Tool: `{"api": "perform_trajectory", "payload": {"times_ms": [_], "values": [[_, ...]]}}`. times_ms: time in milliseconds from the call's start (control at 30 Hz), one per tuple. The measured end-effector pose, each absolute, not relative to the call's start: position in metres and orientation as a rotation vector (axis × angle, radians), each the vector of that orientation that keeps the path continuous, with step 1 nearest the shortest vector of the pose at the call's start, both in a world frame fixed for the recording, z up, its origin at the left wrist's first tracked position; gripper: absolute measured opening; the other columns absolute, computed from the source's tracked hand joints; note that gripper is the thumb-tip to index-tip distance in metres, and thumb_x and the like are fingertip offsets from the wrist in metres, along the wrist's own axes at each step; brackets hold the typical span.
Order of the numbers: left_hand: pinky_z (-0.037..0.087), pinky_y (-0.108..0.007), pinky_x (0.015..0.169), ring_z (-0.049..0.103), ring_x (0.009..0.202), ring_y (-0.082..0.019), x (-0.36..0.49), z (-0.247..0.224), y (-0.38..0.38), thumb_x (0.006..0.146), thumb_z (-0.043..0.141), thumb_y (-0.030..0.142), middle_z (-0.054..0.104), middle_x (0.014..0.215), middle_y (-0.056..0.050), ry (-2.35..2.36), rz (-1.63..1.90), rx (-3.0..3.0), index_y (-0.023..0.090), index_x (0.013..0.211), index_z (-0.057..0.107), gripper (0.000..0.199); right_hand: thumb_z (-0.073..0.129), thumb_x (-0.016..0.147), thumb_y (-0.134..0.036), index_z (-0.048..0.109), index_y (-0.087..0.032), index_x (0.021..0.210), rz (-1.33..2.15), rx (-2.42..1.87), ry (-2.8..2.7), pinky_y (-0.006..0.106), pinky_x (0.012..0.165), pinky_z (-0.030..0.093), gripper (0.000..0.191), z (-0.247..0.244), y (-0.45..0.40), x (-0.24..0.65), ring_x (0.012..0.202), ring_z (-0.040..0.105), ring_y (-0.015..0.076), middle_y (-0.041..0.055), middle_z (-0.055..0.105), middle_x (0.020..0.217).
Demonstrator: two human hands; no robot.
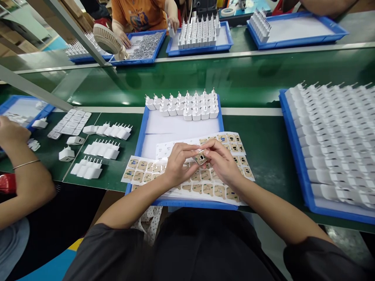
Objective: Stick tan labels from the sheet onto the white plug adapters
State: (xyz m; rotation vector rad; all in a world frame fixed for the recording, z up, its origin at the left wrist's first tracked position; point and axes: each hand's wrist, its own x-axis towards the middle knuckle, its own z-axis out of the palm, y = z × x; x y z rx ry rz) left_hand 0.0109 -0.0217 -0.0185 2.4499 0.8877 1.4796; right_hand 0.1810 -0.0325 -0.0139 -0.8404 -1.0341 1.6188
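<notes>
Between both hands, over the middle of the blue tray (141, 134), is a small charger (200, 157) whose upward face is tan with dark port openings. My left hand (179, 164) grips its left side, fingertips along the far edge and thumb near the close edge. My right hand (222, 162) pinches it from the right. Below the hands lie sheets of tan stickers (142, 166), overlapping the tray's edges. At the tray's far end stand rows of white plug chargers (196, 113), pins up. The charger's underside is hidden.
White chargers (102, 149) lie in rows on the green table left of the tray. A full tray of chargers (331, 156) stands at the right. Another person's arm (29, 187) reaches in at the left. Across the green conveyor (175, 80), a person in orange works among trays.
</notes>
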Motion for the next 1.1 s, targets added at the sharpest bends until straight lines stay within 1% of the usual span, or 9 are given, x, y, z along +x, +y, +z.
{"api": "perform_trajectory", "payload": {"times_ms": [100, 300, 500, 600, 667, 800, 900, 1000, 1100], "values": [[0.049, -0.035, 0.078, 0.063, 0.093, -0.020, 0.011, -0.020, -0.021, 0.079, 0.073, 0.018, 0.068, 0.107, -0.008, 0.883, 1.479, 2.463, 0.025, 0.113, 0.052, 0.041, 0.066, 0.085, -0.031, 0.065, -0.025, 0.090, 1.616, -0.853, -1.024, 0.024, 0.051, 0.049, 0.008, -0.015, -0.032, 0.180, 0.064, 0.053, 0.0133, -0.0023, 0.051, 0.074], [0.050, -0.036, 0.077, 0.064, 0.091, -0.019, 0.011, -0.018, -0.021, 0.080, 0.073, 0.018, 0.069, 0.106, -0.008, 0.885, 1.482, 2.505, 0.024, 0.112, 0.052, 0.039, 0.063, 0.086, -0.028, 0.067, -0.025, 0.089, 1.683, -0.810, -0.971, 0.024, 0.053, 0.048, 0.006, -0.011, -0.032, 0.181, 0.064, 0.052, 0.0125, -0.0023, 0.052, 0.075], [0.052, -0.037, 0.079, 0.065, 0.096, -0.021, 0.008, -0.016, -0.021, 0.080, 0.076, 0.020, 0.068, 0.107, -0.008, 0.901, 1.490, 2.371, 0.023, 0.112, 0.052, 0.041, 0.062, 0.080, -0.024, 0.069, -0.023, 0.092, 1.723, -0.775, -0.944, 0.026, 0.055, 0.050, 0.015, -0.003, -0.030, 0.182, 0.064, 0.049, 0.0115, -0.0020, 0.045, 0.079], [0.053, -0.040, 0.083, 0.065, 0.101, -0.022, 0.007, -0.022, -0.021, 0.078, 0.077, 0.023, 0.067, 0.109, -0.009, 0.915, 1.450, 2.221, 0.023, 0.112, 0.052, 0.042, 0.068, 0.078, -0.025, 0.068, -0.023, 0.097, 1.744, -0.754, -0.977, 0.026, 0.056, 0.050, 0.020, -0.004, -0.029, 0.183, 0.063, 0.051, 0.0104, -0.0023, 0.046, 0.082], [0.053, -0.039, 0.083, 0.064, 0.103, -0.022, 0.006, -0.026, -0.022, 0.078, 0.078, 0.023, 0.066, 0.109, -0.010, 0.912, 1.427, 2.107, 0.023, 0.112, 0.052, 0.043, 0.072, 0.075, -0.024, 0.066, -0.024, 0.101, 1.742, -0.732, -1.025, 0.025, 0.056, 0.049, 0.026, -0.006, -0.028, 0.183, 0.064, 0.051, 0.0101, -0.0026, 0.044, 0.084], [0.054, -0.035, 0.081, 0.064, 0.104, -0.021, 0.005, -0.030, -0.021, 0.080, 0.076, 0.025, 0.065, 0.110, -0.010, 0.924, 1.401, 2.012, 0.023, 0.113, 0.053, 0.040, 0.076, 0.075, -0.027, 0.062, -0.026, 0.108, 1.646, -0.755, -1.158, 0.024, 0.059, 0.047, 0.035, -0.011, -0.029, 0.182, 0.070, 0.045, 0.0114, -0.0022, 0.041, 0.086], [0.053, -0.038, 0.084, 0.063, 0.102, -0.021, 0.006, -0.027, -0.021, 0.080, 0.075, 0.025, 0.065, 0.108, -0.009, 0.945, 1.409, 2.107, 0.023, 0.111, 0.053, 0.038, 0.075, 0.076, -0.027, 0.059, -0.026, 0.111, 1.546, -0.787, -1.238, 0.024, 0.060, 0.043, 0.039, -0.013, -0.031, 0.180, 0.072, 0.042, 0.0128, -0.0017, 0.039, 0.086], [0.052, -0.039, 0.083, 0.063, 0.099, -0.021, 0.008, -0.023, -0.020, 0.081, 0.072, 0.021, 0.067, 0.107, -0.008, 0.916, 1.445, 2.276, 0.023, 0.110, 0.053, 0.034, 0.074, 0.074, -0.024, 0.057, -0.026, 0.106, 1.461, -0.858, -1.272, 0.024, 0.058, 0.039, 0.036, -0.014, -0.033, 0.177, 0.072, 0.041, 0.0134, -0.0018, 0.038, 0.085], [0.051, -0.037, 0.080, 0.063, 0.095, -0.020, 0.011, -0.022, -0.020, 0.082, 0.069, 0.016, 0.068, 0.106, -0.008, 0.886, 1.466, 2.410, 0.023, 0.109, 0.053, 0.032, 0.073, 0.074, -0.023, 0.055, -0.025, 0.095, 1.398, -0.915, -1.259, 0.024, 0.055, 0.034, 0.027, -0.011, -0.034, 0.176, 0.066, 0.037, 0.0126, -0.0033, 0.038, 0.079]]}}
